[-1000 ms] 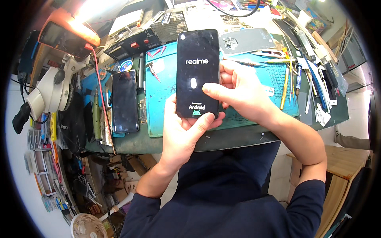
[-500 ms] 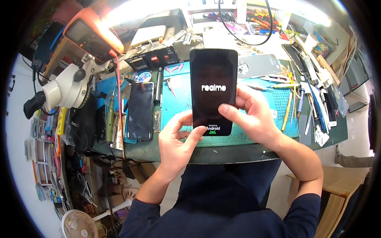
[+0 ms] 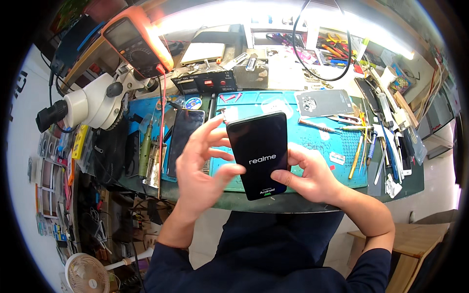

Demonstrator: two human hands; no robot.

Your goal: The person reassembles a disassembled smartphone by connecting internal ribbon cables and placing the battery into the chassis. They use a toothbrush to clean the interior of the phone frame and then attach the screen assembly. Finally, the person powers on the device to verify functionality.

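A black smartphone [image 3: 258, 139] is held tilted above the front part of the bench, its dark screen lit with a white logo and a small green mark at the bottom. My right hand [image 3: 315, 178] grips its lower right side, the thumb lying on the edge of the screen. My left hand [image 3: 195, 168] is at the phone's left side with fingers apart; whether its thumb tip touches the phone I cannot tell. Partly hidden behind that hand, a second dark phone [image 3: 188, 124] lies on the bench. A detached back cover [image 3: 323, 103] lies beyond the held phone.
A blue work mat [image 3: 229, 183] covers the bench. To the left stand a white microscope [image 3: 90, 105] and an orange multimeter [image 3: 134, 41]. Tweezers and screwdrivers [image 3: 373, 146] crowd the right. A black cable [image 3: 295, 46] loops down at the back.
The phone has come lower and nearer to me and is turned slightly. My left hand has let go of its lower left edge and spread its fingers; my right hand keeps its hold.
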